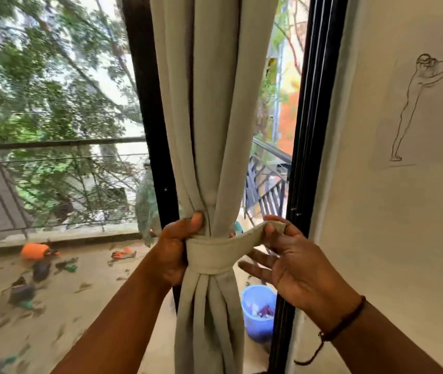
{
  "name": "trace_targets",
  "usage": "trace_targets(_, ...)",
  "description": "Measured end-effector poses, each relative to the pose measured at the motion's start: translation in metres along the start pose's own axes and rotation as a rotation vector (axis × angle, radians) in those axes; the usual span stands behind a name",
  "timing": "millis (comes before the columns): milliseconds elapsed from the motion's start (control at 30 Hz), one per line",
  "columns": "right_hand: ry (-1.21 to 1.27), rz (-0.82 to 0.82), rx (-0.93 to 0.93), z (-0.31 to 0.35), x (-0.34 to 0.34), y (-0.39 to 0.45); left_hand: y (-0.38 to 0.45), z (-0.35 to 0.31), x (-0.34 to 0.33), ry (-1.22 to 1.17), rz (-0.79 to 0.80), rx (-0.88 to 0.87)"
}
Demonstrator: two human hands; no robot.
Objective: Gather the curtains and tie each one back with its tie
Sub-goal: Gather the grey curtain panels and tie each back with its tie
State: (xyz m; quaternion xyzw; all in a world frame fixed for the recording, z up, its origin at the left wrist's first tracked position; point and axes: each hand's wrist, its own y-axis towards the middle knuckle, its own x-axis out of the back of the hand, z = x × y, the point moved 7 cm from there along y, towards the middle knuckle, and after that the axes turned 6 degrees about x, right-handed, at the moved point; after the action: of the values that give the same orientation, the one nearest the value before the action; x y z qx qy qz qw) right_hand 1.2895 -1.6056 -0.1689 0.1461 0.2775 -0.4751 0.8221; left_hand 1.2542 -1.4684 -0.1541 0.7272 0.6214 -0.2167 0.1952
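Note:
A pale grey-green curtain [209,117] hangs in the middle, gathered into a narrow bunch at waist height. A matching fabric tie [212,253] wraps around the bunch. My left hand [176,249] grips the bunched curtain and the tie's left side, thumb on top. My right hand [288,255] pinches the tie's free end between thumb and forefinger, pulled out to the right, with the other fingers spread.
Black door frames [304,147] stand on both sides of the curtain. A white wall with a line drawing [417,109] is on the right. Outside lie a balcony railing [58,144], a blue bucket [258,311] and scattered items on the floor.

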Motion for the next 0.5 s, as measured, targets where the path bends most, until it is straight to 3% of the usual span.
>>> trace_targets(100, 0.130, -0.042, -0.026, -0.009, -0.008, 0.003, 0.004, 0.005, -0.002, 0.068, 0.143, 0.085)
trace_targets(300, 0.191, -0.189, 0.002, 0.003, 0.010, 0.010, 0.011, 0.012, -0.006, 0.050, 0.199, 0.228)
trace_targets(400, 0.119, -0.179, -0.002, 0.010, 0.016, 0.020, 0.020, 0.011, -0.007, 0.323, 0.075, 0.209)
trace_targets(500, 0.028, -0.172, -0.046, 0.021, 0.017, 0.030, 0.028, 0.001, -0.019, 0.581, 0.068, 0.239)
